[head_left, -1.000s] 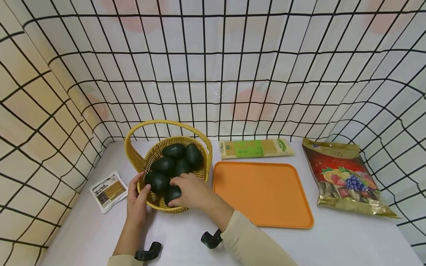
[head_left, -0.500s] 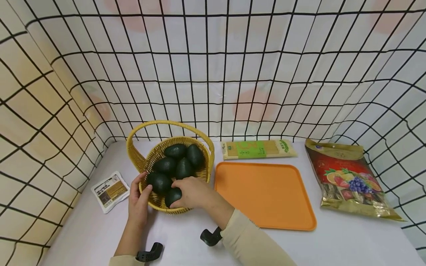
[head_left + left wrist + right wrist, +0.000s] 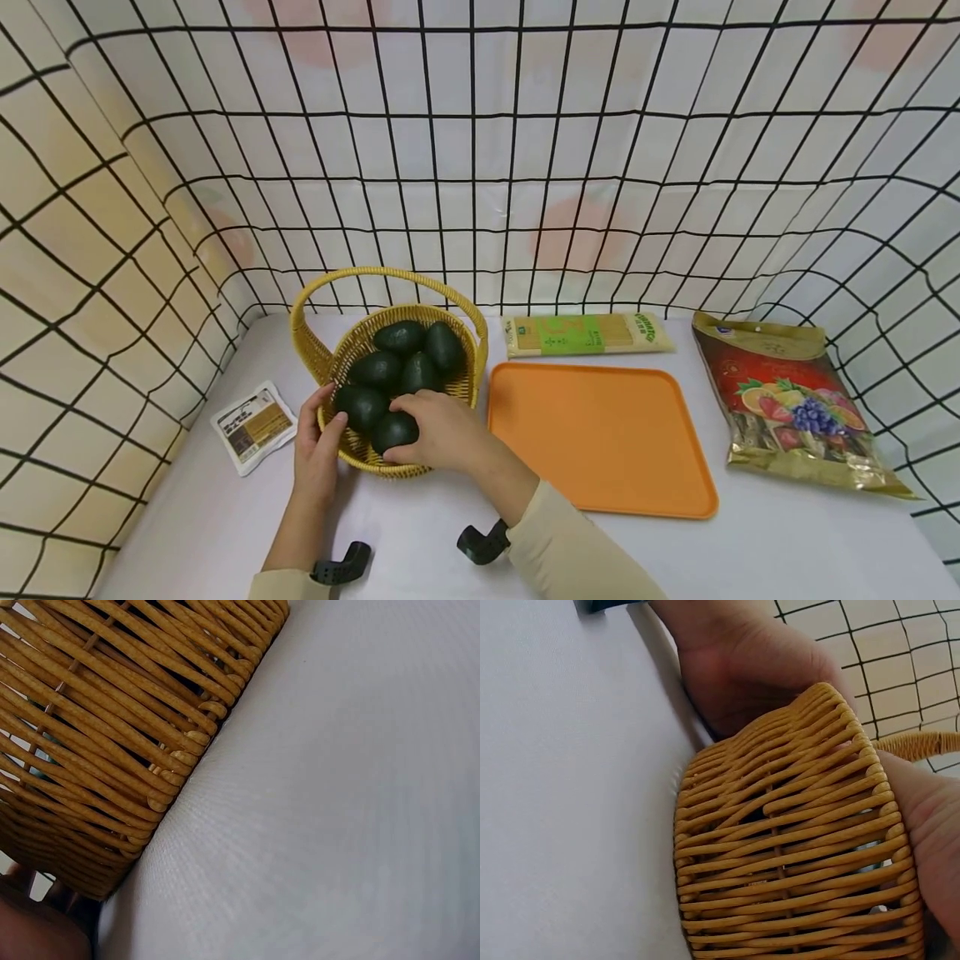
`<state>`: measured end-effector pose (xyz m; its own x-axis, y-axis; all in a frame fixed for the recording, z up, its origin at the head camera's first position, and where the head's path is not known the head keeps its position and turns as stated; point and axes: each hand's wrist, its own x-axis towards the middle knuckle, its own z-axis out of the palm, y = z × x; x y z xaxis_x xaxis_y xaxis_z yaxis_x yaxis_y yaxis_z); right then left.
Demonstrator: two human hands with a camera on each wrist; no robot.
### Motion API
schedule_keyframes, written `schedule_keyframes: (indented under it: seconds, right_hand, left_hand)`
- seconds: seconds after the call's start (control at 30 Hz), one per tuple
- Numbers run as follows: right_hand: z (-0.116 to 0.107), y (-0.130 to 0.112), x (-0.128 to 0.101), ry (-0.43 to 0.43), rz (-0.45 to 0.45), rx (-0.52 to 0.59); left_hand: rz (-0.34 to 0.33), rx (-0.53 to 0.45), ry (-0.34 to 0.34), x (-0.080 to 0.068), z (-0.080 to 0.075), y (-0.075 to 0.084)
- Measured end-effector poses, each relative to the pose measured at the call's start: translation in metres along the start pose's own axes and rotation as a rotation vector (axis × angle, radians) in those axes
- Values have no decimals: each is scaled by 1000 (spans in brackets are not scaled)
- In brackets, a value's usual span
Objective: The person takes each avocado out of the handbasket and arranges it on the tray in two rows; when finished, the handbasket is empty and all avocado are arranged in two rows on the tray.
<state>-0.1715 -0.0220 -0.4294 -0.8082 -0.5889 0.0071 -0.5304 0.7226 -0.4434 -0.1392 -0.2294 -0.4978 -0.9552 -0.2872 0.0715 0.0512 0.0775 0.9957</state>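
A yellow wicker basket (image 3: pixel 386 472) with a tall arched handle holds several dark green avocados (image 3: pixel 375 369). My left hand (image 3: pixel 317 454) grips the basket's front left rim, thumb on the rim and fingers around the outer side. My right hand (image 3: pixel 450 433) reaches over the front rim and pinches the frontmost avocado (image 3: pixel 393 432) between thumb and fingers. In the left wrist view the woven wall (image 3: pixel 112 727) fills the upper left, and little of the hand shows. The right wrist view has the basket's outside (image 3: pixel 787 855) with my left hand (image 3: pixel 742 667) against it.
An orange tray (image 3: pixel 600 437) lies right of the basket, under my right forearm's side. Behind it is a noodle packet (image 3: pixel 588 334). A red and gold fruit bag (image 3: pixel 798 408) lies far right, a small white packet (image 3: pixel 255 427) left. Black wire mesh (image 3: pixel 495 179) encloses the table.
The frontmost avocado has risen slightly in my right hand's fingers and shows more of its surface. My left hand stays on the basket rim. The whole head view has shifted a little.
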Motion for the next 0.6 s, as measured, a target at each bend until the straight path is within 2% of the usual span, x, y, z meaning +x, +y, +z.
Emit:
schedule_keyframes:
  seconds: [0.13, 0.3, 0.47, 0.6]
  right_hand:
    - [0, 1, -4, 43, 8, 81]
    - [0, 4, -10, 130, 17, 262]
    - [4, 11, -15, 257, -41, 426]
    - [4, 15, -21, 337, -81, 514]
  left_hand:
    - [-3, 5, 0, 0, -1, 0]
    - [10, -4, 6, 0, -1, -1]
    - [23, -10, 7, 0, -1, 0]
    - [17, -13, 6, 1, -1, 0]
